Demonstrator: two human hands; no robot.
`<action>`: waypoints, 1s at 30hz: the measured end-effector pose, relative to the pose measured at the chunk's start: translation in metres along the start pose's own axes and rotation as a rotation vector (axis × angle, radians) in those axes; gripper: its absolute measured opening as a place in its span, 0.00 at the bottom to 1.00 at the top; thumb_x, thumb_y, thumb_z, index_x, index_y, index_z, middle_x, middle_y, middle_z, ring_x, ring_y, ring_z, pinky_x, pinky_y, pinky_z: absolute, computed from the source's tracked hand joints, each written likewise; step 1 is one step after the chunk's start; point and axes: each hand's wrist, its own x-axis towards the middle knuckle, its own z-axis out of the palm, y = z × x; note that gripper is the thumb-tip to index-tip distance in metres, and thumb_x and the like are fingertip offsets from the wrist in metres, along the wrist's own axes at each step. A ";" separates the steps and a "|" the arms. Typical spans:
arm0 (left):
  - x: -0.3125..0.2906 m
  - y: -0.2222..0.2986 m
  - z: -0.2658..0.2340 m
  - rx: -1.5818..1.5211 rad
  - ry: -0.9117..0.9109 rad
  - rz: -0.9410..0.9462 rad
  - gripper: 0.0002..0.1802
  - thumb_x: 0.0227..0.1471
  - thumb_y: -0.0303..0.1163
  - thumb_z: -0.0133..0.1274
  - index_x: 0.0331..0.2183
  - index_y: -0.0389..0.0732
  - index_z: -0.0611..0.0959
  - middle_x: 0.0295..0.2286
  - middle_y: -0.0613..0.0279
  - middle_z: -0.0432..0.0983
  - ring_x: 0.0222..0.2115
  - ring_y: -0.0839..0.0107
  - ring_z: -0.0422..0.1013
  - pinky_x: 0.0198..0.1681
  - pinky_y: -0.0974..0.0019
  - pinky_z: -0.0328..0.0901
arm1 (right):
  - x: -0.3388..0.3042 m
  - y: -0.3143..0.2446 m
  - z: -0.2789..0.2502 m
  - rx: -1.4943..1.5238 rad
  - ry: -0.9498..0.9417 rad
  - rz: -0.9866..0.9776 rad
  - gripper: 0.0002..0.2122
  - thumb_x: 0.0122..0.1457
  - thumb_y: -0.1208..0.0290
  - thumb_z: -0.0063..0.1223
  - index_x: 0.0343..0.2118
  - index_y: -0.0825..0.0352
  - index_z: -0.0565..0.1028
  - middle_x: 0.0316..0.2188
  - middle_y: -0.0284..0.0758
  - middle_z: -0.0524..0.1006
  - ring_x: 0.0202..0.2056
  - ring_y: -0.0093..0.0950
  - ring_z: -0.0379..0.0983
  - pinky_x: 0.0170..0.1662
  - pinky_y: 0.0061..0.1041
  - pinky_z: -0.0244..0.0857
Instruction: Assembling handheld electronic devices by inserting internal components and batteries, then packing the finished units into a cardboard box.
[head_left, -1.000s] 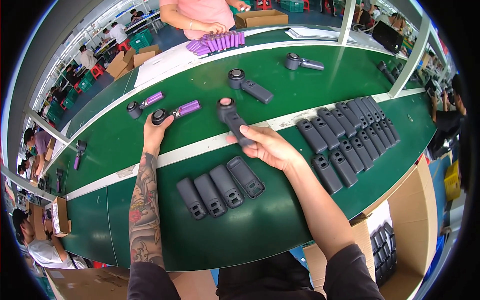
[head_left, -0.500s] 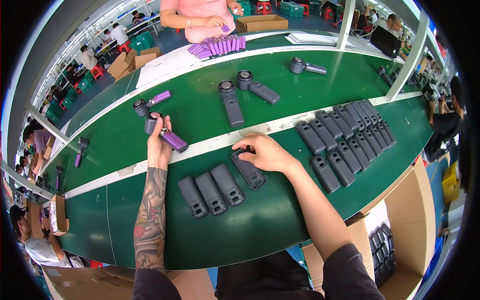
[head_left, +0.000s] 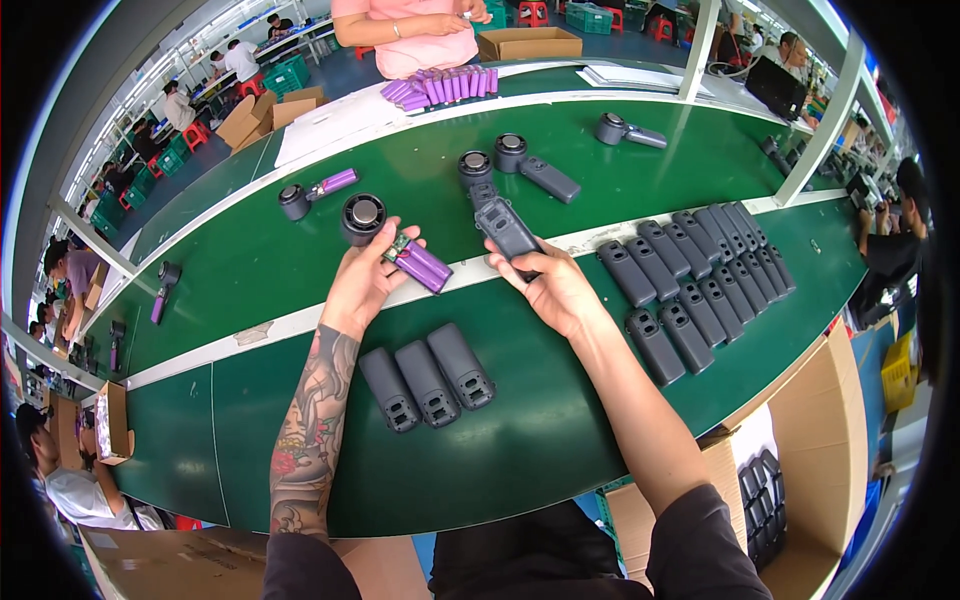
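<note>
My left hand (head_left: 362, 285) grips a handheld fan unit by the neck below its round dark grey head (head_left: 364, 214). A purple cylindrical battery (head_left: 424, 266) and a small circuit board are exposed on that unit. My right hand (head_left: 562, 292) is closed on the lower end of a dark grey handle shell (head_left: 503, 226), held tilted above the white strip with its cut-out end pointing away from me. The two pieces are apart. Three similar handle shells (head_left: 428, 384) lie side by side on the green bench between my forearms.
Beyond the white strip (head_left: 255, 340) lie fans with grey handles (head_left: 549, 180) and another fan with a bare purple battery (head_left: 333, 182). Rows of handle shells (head_left: 655, 345) lie at right. A cardboard box (head_left: 815, 470) holds more. Across the bench, a person in pink stands behind piled purple batteries (head_left: 440, 86).
My right hand has lifted the handle shell off the bench and moved it away from me. My left hand has shifted right and turned the fan unit, its round face now showing.
</note>
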 end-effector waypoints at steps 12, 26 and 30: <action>-0.009 -0.021 0.028 -0.340 -0.166 -0.128 0.19 0.61 0.27 0.44 0.51 0.28 0.72 0.50 0.41 0.74 0.48 0.57 0.75 0.57 0.54 0.67 | -0.019 0.019 0.028 -1.070 -0.045 -0.460 0.19 0.59 0.81 0.52 0.54 0.66 0.72 0.50 0.40 0.76 0.40 0.30 0.76 0.43 0.27 0.71; -0.027 -0.023 0.052 0.158 -0.212 0.105 0.23 0.57 0.22 0.48 0.55 0.32 0.70 0.52 0.46 0.73 0.51 0.60 0.72 0.58 0.58 0.65 | -0.014 0.041 0.024 -1.020 0.020 -0.665 0.22 0.52 0.79 0.59 0.52 0.63 0.73 0.51 0.40 0.76 0.40 0.36 0.77 0.42 0.31 0.72; -0.028 -0.029 0.055 0.317 -0.247 0.207 0.24 0.58 0.24 0.50 0.56 0.33 0.69 0.51 0.47 0.74 0.50 0.60 0.72 0.57 0.61 0.66 | -0.013 0.027 0.022 -1.094 -0.013 -0.423 0.24 0.51 0.80 0.59 0.54 0.63 0.72 0.47 0.41 0.78 0.36 0.38 0.77 0.40 0.33 0.72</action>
